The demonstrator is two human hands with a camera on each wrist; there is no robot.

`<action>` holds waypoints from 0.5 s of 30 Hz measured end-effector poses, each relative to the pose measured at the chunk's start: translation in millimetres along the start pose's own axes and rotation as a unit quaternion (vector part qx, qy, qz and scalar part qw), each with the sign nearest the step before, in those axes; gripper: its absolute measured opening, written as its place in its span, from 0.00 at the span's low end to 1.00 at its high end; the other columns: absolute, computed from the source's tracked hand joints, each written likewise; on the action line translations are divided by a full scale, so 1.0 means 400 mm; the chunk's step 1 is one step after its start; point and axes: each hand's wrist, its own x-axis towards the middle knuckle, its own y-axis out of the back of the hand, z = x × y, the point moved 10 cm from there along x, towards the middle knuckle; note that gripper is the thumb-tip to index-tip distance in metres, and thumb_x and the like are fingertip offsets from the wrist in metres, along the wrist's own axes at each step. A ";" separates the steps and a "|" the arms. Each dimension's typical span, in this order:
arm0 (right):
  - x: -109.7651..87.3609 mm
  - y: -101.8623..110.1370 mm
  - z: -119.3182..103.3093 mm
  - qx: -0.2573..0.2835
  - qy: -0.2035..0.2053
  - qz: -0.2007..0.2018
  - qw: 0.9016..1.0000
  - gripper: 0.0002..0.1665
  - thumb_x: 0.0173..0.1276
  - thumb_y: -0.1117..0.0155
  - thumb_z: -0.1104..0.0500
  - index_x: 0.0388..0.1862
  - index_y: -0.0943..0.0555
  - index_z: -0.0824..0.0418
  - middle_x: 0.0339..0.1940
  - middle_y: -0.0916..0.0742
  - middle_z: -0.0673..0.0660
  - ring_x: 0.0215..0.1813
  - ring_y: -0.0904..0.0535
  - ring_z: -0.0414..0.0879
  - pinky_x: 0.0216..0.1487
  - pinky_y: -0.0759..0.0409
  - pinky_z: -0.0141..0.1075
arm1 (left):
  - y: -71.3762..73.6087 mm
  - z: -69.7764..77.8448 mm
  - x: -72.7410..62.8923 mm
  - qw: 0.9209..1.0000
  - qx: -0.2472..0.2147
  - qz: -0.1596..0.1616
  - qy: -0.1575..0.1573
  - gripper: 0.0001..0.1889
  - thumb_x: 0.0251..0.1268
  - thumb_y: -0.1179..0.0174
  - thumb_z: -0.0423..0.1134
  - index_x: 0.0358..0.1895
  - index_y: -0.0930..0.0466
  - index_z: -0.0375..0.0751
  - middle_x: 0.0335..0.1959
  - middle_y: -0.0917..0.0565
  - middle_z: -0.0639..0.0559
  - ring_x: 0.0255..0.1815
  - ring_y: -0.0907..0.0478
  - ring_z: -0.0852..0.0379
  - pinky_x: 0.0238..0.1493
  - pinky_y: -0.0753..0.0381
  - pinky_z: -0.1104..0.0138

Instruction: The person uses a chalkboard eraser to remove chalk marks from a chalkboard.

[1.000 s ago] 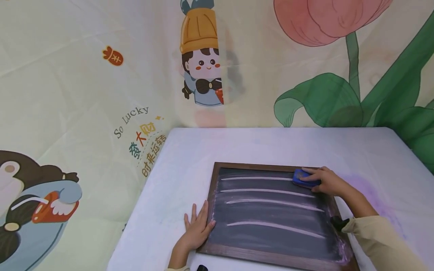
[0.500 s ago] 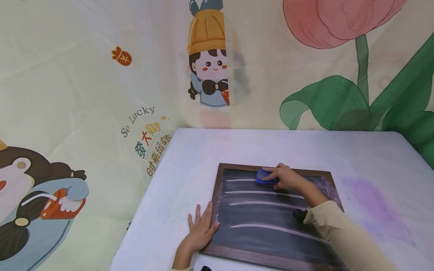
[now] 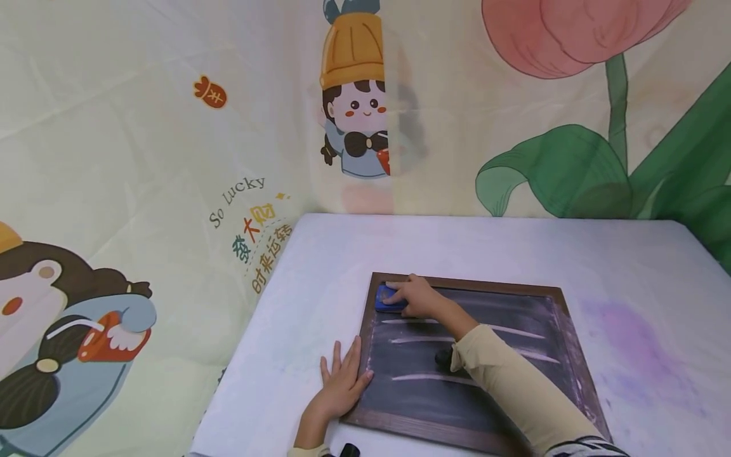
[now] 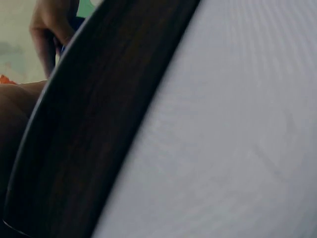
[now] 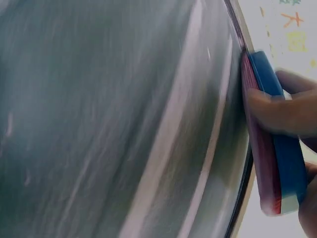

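A dark chalkboard in a brown wooden frame lies on the white table. Chalk lines run across it, partly behind the right forearm. At the board's upper left corner, my right hand holds a blue board eraser against the surface. In the right wrist view the fingers and thumb grip the eraser, whose reddish pad faces the board. My left hand rests with spread, straight fingers on the left edge of the frame. The left wrist view is mostly filled by the dark frame.
The white table carries a purple powdery stain right of the board. Printed cloth hangs behind and to the left. A small black object shows near the left wrist, another by the right cuff.
My right hand has swept the eraser leftward along the top of the board, from the upper right to the upper left corner. The top chalk line is gone. My left hand stays on the frame.
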 end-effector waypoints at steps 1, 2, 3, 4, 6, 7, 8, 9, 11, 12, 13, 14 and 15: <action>0.007 -0.001 -0.007 -0.006 -0.002 0.000 1.000 0.27 0.51 0.30 0.63 0.52 0.20 0.49 0.66 0.29 0.56 0.47 0.28 0.58 0.49 0.30 0.48 | 0.002 0.000 -0.001 1.000 -0.001 0.002 0.001 0.37 0.69 0.58 0.52 0.72 0.59 0.35 0.71 0.47 0.38 0.71 0.70 0.30 0.58 0.78 0.35; 0.012 -0.003 -0.012 -0.014 -0.005 -0.002 1.000 0.27 0.51 0.30 0.62 0.52 0.20 0.48 0.66 0.29 0.56 0.48 0.28 0.57 0.50 0.30 0.48 | 0.003 -0.002 -0.001 1.000 0.000 0.002 0.005 0.37 0.69 0.58 0.52 0.72 0.60 0.36 0.71 0.47 0.38 0.71 0.70 0.31 0.59 0.78 0.36; 0.015 -0.005 -0.017 -0.022 -0.008 -0.006 1.000 0.27 0.51 0.30 0.62 0.52 0.20 0.47 0.66 0.29 0.55 0.47 0.28 0.57 0.50 0.30 0.47 | 0.004 -0.002 -0.002 1.000 0.001 0.003 0.007 0.37 0.69 0.58 0.52 0.72 0.59 0.35 0.71 0.47 0.38 0.71 0.70 0.31 0.59 0.78 0.36; 0.017 -0.006 -0.019 -0.027 -0.013 -0.010 1.000 0.27 0.52 0.30 0.62 0.53 0.20 0.46 0.67 0.29 0.54 0.48 0.28 0.57 0.50 0.30 0.47 | 0.004 -0.005 -0.003 1.000 0.002 0.003 0.011 0.37 0.69 0.58 0.53 0.72 0.60 0.36 0.72 0.47 0.39 0.71 0.70 0.32 0.59 0.78 0.36; 0.018 -0.006 -0.023 -0.041 -0.013 -0.015 0.999 0.27 0.52 0.30 0.61 0.53 0.21 0.45 0.67 0.29 0.54 0.50 0.28 0.57 0.51 0.30 0.47 | 0.005 -0.009 -0.004 1.000 0.005 0.005 0.018 0.37 0.69 0.58 0.53 0.72 0.60 0.37 0.72 0.47 0.40 0.72 0.70 0.33 0.60 0.78 0.37; 0.016 -0.005 -0.024 -0.049 -0.011 -0.017 0.999 0.27 0.53 0.30 0.60 0.53 0.21 0.45 0.67 0.29 0.54 0.51 0.28 0.58 0.52 0.30 0.48 | 0.006 -0.008 -0.004 1.000 0.005 0.007 0.018 0.36 0.69 0.57 0.52 0.72 0.59 0.36 0.72 0.46 0.40 0.71 0.70 0.32 0.59 0.78 0.37; 0.012 -0.004 -0.022 -0.053 -0.010 -0.018 0.998 0.27 0.53 0.30 0.60 0.54 0.21 0.45 0.67 0.29 0.54 0.51 0.27 0.58 0.51 0.29 0.48 | 0.005 -0.008 -0.004 1.000 0.006 0.008 0.018 0.36 0.69 0.57 0.52 0.72 0.59 0.36 0.72 0.46 0.40 0.71 0.70 0.32 0.60 0.77 0.37; 0.005 -0.003 -0.018 -0.054 -0.010 -0.018 0.998 0.28 0.53 0.30 0.60 0.54 0.21 0.45 0.67 0.29 0.54 0.49 0.27 0.57 0.49 0.29 0.47 | 0.006 -0.007 -0.004 1.000 0.006 0.010 0.016 0.36 0.69 0.57 0.52 0.72 0.58 0.35 0.71 0.46 0.39 0.71 0.70 0.32 0.60 0.77 0.36; -0.015 0.000 -0.003 -0.061 -0.014 -0.017 0.998 0.28 0.53 0.30 0.60 0.54 0.21 0.44 0.67 0.29 0.54 0.50 0.27 0.58 0.50 0.29 0.47 | 0.005 -0.002 -0.003 1.000 0.007 0.010 0.013 0.36 0.69 0.58 0.52 0.72 0.58 0.35 0.71 0.46 0.39 0.71 0.69 0.32 0.60 0.77 0.36; -0.029 0.003 0.009 -0.063 -0.019 -0.017 0.998 0.28 0.53 0.30 0.60 0.54 0.22 0.44 0.67 0.29 0.54 0.51 0.27 0.58 0.50 0.29 0.47 | 0.004 0.000 -0.003 1.000 0.006 0.010 0.012 0.36 0.69 0.58 0.52 0.71 0.58 0.35 0.71 0.46 0.39 0.71 0.69 0.32 0.60 0.76 0.36; -0.046 0.008 0.021 -0.064 -0.025 -0.017 0.997 0.28 0.53 0.31 0.60 0.54 0.22 0.44 0.67 0.29 0.54 0.50 0.27 0.58 0.49 0.29 0.47 | 0.004 0.002 -0.003 1.000 0.003 0.010 0.010 0.37 0.69 0.57 0.52 0.71 0.58 0.34 0.71 0.46 0.38 0.71 0.69 0.32 0.60 0.77 0.36; -0.064 0.014 0.035 -0.067 -0.030 -0.015 0.997 0.28 0.53 0.31 0.60 0.54 0.22 0.44 0.67 0.29 0.54 0.49 0.27 0.57 0.47 0.29 0.46 | 0.004 0.003 -0.004 1.000 0.004 0.010 0.010 0.37 0.69 0.57 0.53 0.71 0.58 0.34 0.71 0.46 0.39 0.71 0.69 0.32 0.60 0.77 0.36; -0.084 0.020 0.051 -0.070 -0.035 -0.014 0.997 0.27 0.53 0.31 0.60 0.54 0.22 0.45 0.67 0.29 0.54 0.47 0.27 0.56 0.45 0.29 0.45 | 0.005 0.005 -0.005 1.000 0.003 0.010 0.011 0.37 0.69 0.57 0.53 0.71 0.58 0.35 0.71 0.47 0.39 0.71 0.69 0.32 0.60 0.77 0.36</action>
